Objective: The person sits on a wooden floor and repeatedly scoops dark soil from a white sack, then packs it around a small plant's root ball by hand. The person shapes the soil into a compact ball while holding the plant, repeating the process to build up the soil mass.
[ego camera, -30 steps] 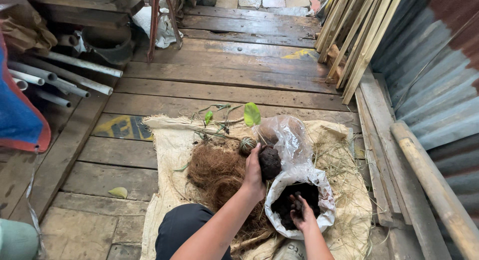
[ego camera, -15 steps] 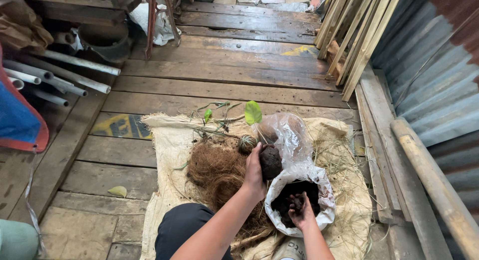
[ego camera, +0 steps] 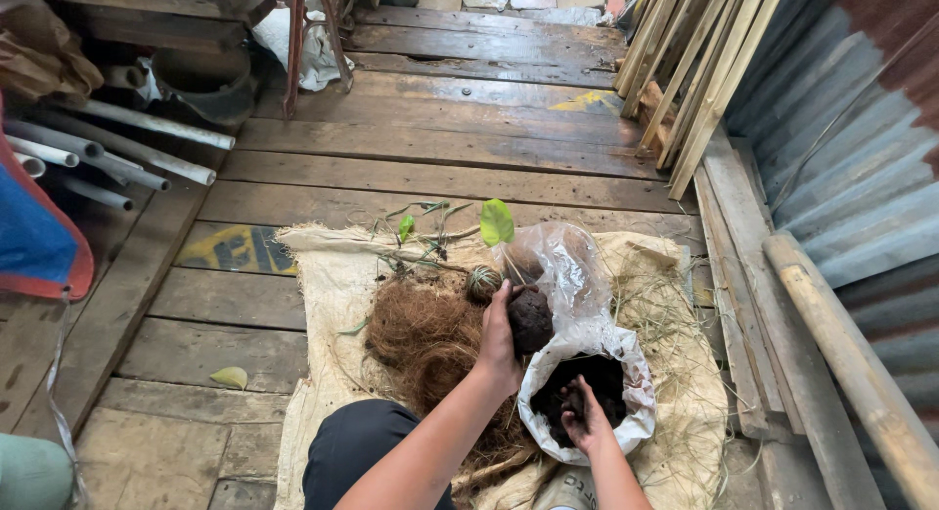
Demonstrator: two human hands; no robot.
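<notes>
Seated on a burlap sack (ego camera: 323, 275) spread over a plank floor, your left hand (ego camera: 499, 339) has its grip curled around a dark soil ball (ego camera: 531, 319), held just above a mound of brown coconut fibre (ego camera: 421, 334). Your right hand (ego camera: 584, 417) reaches into a white bag of dark soil (ego camera: 626, 373), fingers bent around a clump. A green-leafed seedling (ego camera: 496, 221) lies just beyond.

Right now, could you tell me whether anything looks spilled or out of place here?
Nothing stands out. The left hand holds a soil ball; the right hand is in the white soil bag. Coconut fibre stays on the burlap sheet.
</notes>
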